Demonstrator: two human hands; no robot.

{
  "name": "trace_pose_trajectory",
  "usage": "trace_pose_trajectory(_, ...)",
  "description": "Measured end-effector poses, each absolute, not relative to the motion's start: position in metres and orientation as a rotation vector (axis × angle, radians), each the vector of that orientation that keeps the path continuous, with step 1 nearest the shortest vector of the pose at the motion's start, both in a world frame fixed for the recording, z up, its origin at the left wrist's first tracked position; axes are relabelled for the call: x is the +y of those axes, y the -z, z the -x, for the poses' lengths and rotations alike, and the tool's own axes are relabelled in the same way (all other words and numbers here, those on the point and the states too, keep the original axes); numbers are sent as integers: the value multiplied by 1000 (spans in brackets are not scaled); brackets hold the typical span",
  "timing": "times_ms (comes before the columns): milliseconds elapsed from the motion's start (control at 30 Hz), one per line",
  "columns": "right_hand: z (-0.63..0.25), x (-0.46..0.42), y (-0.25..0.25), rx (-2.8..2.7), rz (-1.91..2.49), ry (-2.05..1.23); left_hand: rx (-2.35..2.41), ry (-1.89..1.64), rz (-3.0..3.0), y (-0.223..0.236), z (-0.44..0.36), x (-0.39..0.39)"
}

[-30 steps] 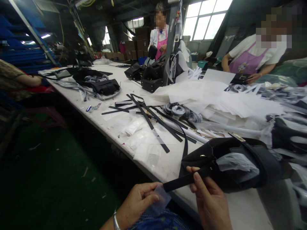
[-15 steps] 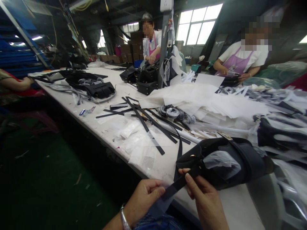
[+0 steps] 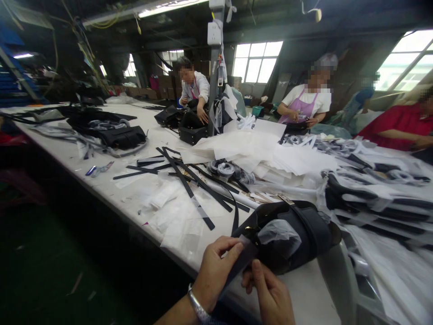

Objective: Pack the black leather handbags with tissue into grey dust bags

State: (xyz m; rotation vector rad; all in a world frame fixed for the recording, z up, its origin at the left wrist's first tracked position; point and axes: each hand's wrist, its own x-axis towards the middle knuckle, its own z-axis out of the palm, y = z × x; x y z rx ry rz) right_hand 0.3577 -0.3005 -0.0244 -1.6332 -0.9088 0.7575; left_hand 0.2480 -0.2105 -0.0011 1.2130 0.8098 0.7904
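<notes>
Two bare hands meet at a dark strap (image 3: 239,261) beside a black bag (image 3: 291,230) on the white table (image 3: 169,228): left hand (image 3: 218,266) pinching it, right hand (image 3: 267,291) loosely curled, its hold unclear.

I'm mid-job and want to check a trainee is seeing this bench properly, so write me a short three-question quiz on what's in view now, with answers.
1. Multiple choice: what shows in the opening of the black bag beside the hands?
A) A red cloth
B) Crumpled clear plastic
C) A pair of scissors

2. True or false: the left hand, with the silver bracelet at its wrist, is well away from the dark strap.

3. Fill in the colour: the loose black strips lie on a ____ table.

Key: 1 B; 2 False, its thumb and fingers pinch the strap; 3 white
</notes>
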Motion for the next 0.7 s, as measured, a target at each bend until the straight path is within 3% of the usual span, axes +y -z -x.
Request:
trace_pose_trajectory(400,-354,-282,8,-557,1610,-805,890,-925,-1286,4,-263,-202)
trace_pose_trajectory(700,-350,-284,4,-604,1702,-726,829,-858,-1214,20,-256,-207)
